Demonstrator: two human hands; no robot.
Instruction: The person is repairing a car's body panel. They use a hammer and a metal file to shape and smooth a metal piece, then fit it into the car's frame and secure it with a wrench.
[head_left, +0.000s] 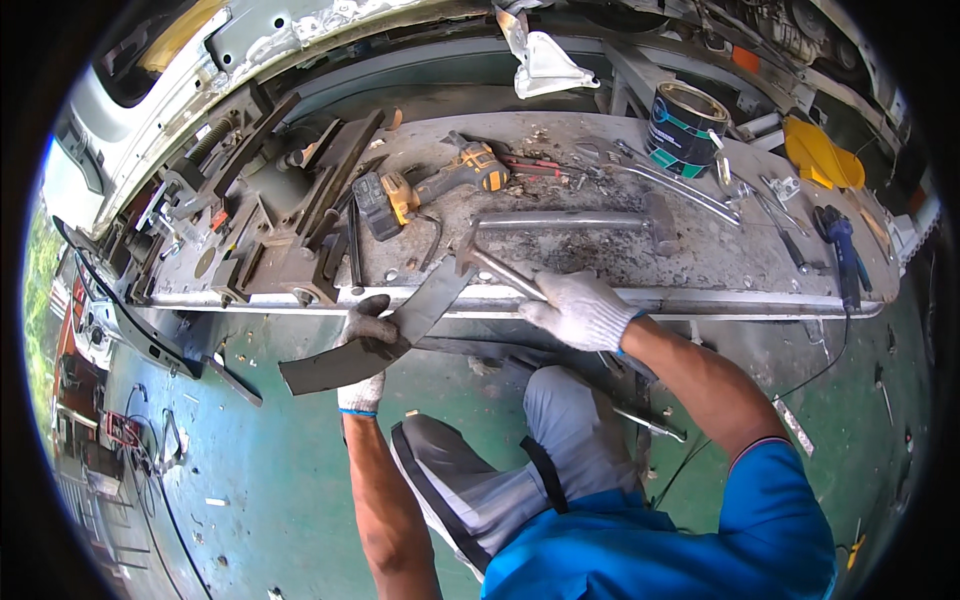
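My left hand (369, 322), in a white glove with a dark, soiled thumb and fingers, grips a curved grey sheet-metal strip (340, 368) near its middle. One end of the strip hangs over the floor at the left; the other rises onto the bench edge. My right hand (588, 312), gloved in white, is wrapped round the handle of a hammer (512, 277). The hammer's head is at the strip's upper end, and whether it touches the metal I cannot tell. Just beyond, a larger hammer (560, 219) lies on the workbench (440, 298).
A bench vise (280, 185) fills the bench's left side, beside a yellow-black cordless power tool (440, 185). Farther right stand a dark paint can (688, 128), a yellow plastic piece (822, 152) and a blue corded tool (838, 250). Vehicle body parts border the back.
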